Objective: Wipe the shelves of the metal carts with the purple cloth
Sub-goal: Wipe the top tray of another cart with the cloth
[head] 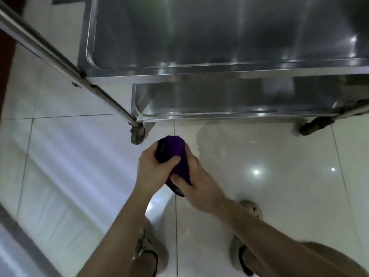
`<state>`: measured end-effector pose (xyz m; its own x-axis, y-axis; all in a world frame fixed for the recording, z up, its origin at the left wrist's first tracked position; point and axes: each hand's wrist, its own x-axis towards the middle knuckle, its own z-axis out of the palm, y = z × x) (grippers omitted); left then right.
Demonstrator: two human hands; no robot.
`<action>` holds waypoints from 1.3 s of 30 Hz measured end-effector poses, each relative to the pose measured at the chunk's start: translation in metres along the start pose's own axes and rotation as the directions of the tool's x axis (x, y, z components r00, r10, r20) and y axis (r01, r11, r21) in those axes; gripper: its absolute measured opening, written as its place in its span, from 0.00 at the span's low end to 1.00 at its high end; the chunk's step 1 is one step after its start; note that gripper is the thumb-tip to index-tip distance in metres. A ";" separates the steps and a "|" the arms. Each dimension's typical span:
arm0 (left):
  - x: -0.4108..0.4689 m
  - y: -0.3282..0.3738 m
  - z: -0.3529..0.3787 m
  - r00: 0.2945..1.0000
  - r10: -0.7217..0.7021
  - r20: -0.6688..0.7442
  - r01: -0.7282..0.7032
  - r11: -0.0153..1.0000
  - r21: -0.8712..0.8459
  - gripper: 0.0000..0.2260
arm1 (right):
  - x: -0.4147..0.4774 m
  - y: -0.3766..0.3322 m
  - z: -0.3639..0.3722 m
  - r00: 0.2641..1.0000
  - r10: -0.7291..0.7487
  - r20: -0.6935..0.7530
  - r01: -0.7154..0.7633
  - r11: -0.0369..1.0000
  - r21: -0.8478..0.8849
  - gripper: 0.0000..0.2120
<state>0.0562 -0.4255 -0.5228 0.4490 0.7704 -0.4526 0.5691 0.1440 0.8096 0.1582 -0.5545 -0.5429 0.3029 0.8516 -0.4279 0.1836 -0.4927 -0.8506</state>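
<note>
Head view, looking steeply down, reading left to right. Running diagonally from upper left to centre: round stainless-steel cart post [60, 62], ending just above small grey caster wheel [137, 134] resting on glossy white tiled floor [69, 156]. Spanning upper centre to right edge: upper stainless-steel cart shelf [219, 33] with raised rim, lying bare and reflecting ceiling light. Sitting below and set further back: lower stainless-steel cart shelf [229, 100], likewise bare, its front lip just above the floor. Showing at far right: second dark caster wheel [317, 124] under the right-hand post.

Hovering at centre, in front of the cart and well apart from both shelves: bunched dark purple cloth [175, 156], held over a floor-tile joint, touching neither shelf. Gripping the cloth's left side: left hand [153, 170], fingers curled shut around the bundle, thumb pressing across its front. Gripping the cloth's lower right side: right hand [201, 186], fingers wrapped closed behind the fabric, thumb pinching its lower edge. Both bare forearms entering from the bottom edge and converging on the cloth.

Standing at bottom centre and bottom right: two feet in beige open-backed shoes [145, 250], planted on the tiles either side of the joint line; finer details blurring.
</note>
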 end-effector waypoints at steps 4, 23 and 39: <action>-0.049 0.026 -0.022 0.996 -0.075 0.041 0.068 0.985 0.156 0.12 | -0.050 0.019 -0.025 0.983 0.164 0.081 -0.142 0.963 -0.227 0.35; -0.292 0.398 -0.026 0.991 0.115 0.065 -0.113 0.993 -0.027 0.17 | -0.208 -0.231 -0.344 0.995 -0.030 0.095 0.053 0.969 -0.243 0.15; -0.393 0.533 0.198 0.972 0.236 0.006 -0.232 0.959 -0.165 0.17 | -0.481 -0.189 -0.586 0.888 -0.056 -0.456 0.100 0.992 0.074 0.05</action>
<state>0.3196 -0.7744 0.0127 0.5751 0.7787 -0.2507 0.3277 0.0616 0.9428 0.5260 -0.9759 0.0032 0.6850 0.7023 -0.1937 0.1435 -0.3907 -0.9093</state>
